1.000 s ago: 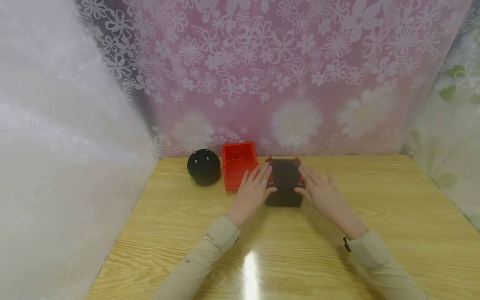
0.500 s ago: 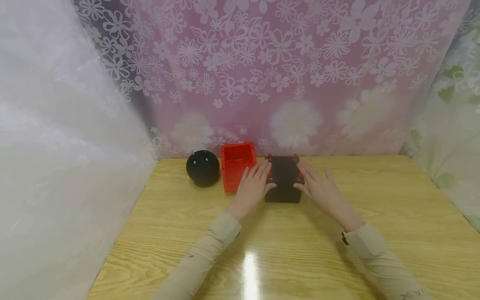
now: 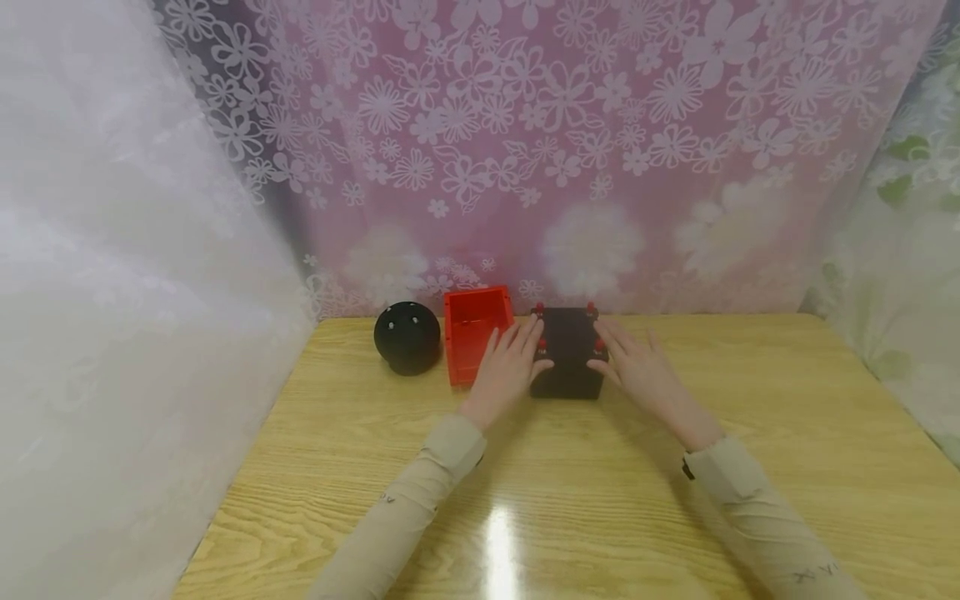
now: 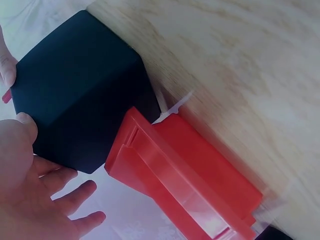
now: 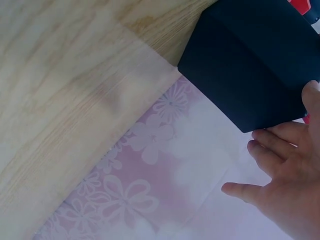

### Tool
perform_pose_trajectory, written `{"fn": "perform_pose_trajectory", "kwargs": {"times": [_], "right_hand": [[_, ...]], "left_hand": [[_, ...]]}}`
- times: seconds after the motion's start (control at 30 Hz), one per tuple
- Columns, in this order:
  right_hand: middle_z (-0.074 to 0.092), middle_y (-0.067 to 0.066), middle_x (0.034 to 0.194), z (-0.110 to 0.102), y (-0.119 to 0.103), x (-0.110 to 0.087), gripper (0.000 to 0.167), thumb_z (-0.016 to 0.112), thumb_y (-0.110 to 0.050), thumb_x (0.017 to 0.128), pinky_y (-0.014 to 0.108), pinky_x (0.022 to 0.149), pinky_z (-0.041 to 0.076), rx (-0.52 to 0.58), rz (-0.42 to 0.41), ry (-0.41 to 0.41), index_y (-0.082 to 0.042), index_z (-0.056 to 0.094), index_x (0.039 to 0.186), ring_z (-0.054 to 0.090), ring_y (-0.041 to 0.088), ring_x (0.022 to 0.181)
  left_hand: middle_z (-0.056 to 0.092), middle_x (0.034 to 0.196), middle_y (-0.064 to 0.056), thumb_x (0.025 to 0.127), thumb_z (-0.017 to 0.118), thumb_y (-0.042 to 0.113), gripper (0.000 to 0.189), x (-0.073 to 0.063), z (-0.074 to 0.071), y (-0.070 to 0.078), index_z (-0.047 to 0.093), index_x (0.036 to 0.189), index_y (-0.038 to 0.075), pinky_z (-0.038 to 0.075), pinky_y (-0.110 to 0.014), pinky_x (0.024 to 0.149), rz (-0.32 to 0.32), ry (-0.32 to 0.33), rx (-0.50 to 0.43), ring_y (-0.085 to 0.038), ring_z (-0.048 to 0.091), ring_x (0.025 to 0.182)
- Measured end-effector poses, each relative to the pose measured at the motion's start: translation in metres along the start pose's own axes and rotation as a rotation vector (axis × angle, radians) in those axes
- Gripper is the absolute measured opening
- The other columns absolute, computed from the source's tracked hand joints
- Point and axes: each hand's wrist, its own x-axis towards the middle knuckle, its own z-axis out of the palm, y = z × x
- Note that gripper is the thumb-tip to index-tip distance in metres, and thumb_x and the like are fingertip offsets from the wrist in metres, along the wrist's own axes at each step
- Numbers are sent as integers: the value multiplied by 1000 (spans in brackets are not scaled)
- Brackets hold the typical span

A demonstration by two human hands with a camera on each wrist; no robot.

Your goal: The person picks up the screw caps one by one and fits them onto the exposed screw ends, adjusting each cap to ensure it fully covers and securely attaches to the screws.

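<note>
A black box (image 3: 567, 379) with several small red knobs on top stands on the wooden table near the back curtain. My left hand (image 3: 507, 368) touches its left side, with fingers extended and the thumb near the front edge. On the other side, my right hand (image 3: 641, 375) presses with straight fingers and its thumb at the front edge. The box's smooth dark side (image 4: 85, 85) fills much of the left wrist view, and the right wrist view shows its other dark side (image 5: 250, 65). A red open-topped bin (image 3: 474, 342) stands just left of the box, partly hidden by my left hand.
A round black object (image 3: 407, 337) with small light spots sits left of the red bin. A pink floral curtain (image 3: 480, 167) hangs behind the table (image 3: 562, 500), and a whitish sheet (image 3: 135, 292) hangs along the left.
The black box has moved slightly back toward the curtain, with both hands staying against its sides. The red bin and the round black object stay in place.
</note>
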Motion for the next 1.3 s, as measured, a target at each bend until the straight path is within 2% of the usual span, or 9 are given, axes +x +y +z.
{"fn": "perform_pose_trajectory", "kwargs": {"times": [0.1, 0.3, 0.43, 0.57, 0.77, 0.9, 1.1, 1.3], "right_hand": [[38, 26, 156, 4, 5, 4, 76, 43, -52, 104, 74, 113, 21, -12, -15, 17, 6, 34, 153, 47, 44, 136], [37, 25, 157, 8, 13, 9, 79, 38, -56, 104, 73, 113, 22, -39, -31, 23, 6, 35, 153, 41, 42, 141], [38, 25, 156, 8, 16, 12, 78, 39, -55, 104, 73, 112, 24, -43, -49, 49, 6, 37, 152, 42, 42, 141], [37, 26, 156, 8, 18, 16, 75, 46, -50, 104, 74, 111, 25, -31, -42, 44, 7, 37, 152, 43, 43, 140], [36, 27, 157, 7, 22, 22, 73, 65, -32, 99, 76, 109, 25, -11, -14, 7, 7, 34, 153, 43, 45, 139], [34, 27, 157, 9, 27, 26, 73, 68, -26, 97, 75, 109, 26, -18, -16, -2, 7, 34, 153, 42, 45, 140], [34, 27, 157, 11, 34, 30, 73, 68, -26, 97, 74, 111, 25, -8, -29, 1, 7, 34, 153, 44, 47, 137], [32, 27, 158, 11, 38, 32, 71, 59, -34, 102, 74, 114, 16, -12, -27, -19, 7, 32, 153, 40, 46, 140]], "left_hand": [[23, 168, -2, 103, 46, 55, 75, 4, 0, -1, 24, 162, 14, 16, -49, 125, -7, -6, 0, -26, 30, 151], [27, 166, -5, 103, 47, 54, 74, 11, 2, -3, 29, 160, 12, 20, -50, 124, 10, 31, 17, -26, 34, 150], [28, 166, -6, 103, 47, 53, 73, 15, 1, -4, 30, 160, 10, 22, -50, 123, 14, 38, 10, -28, 36, 148], [24, 167, -6, 103, 46, 53, 74, 19, -1, -5, 27, 161, 11, 20, -50, 124, 9, 11, -2, -28, 34, 149], [23, 168, -5, 104, 45, 53, 74, 28, 0, -7, 24, 162, 12, 22, -51, 123, 4, -8, 2, -27, 31, 151], [22, 168, -4, 103, 44, 54, 76, 32, 1, -7, 22, 162, 13, 21, -51, 124, -4, -18, -3, -27, 30, 151], [22, 168, -4, 103, 47, 53, 76, 39, 3, -8, 22, 162, 13, 21, -51, 123, -10, -18, -3, -27, 31, 151], [21, 168, -3, 103, 44, 56, 77, 45, 4, -8, 21, 163, 15, 22, -50, 123, -20, -31, 14, -25, 30, 151]]}}
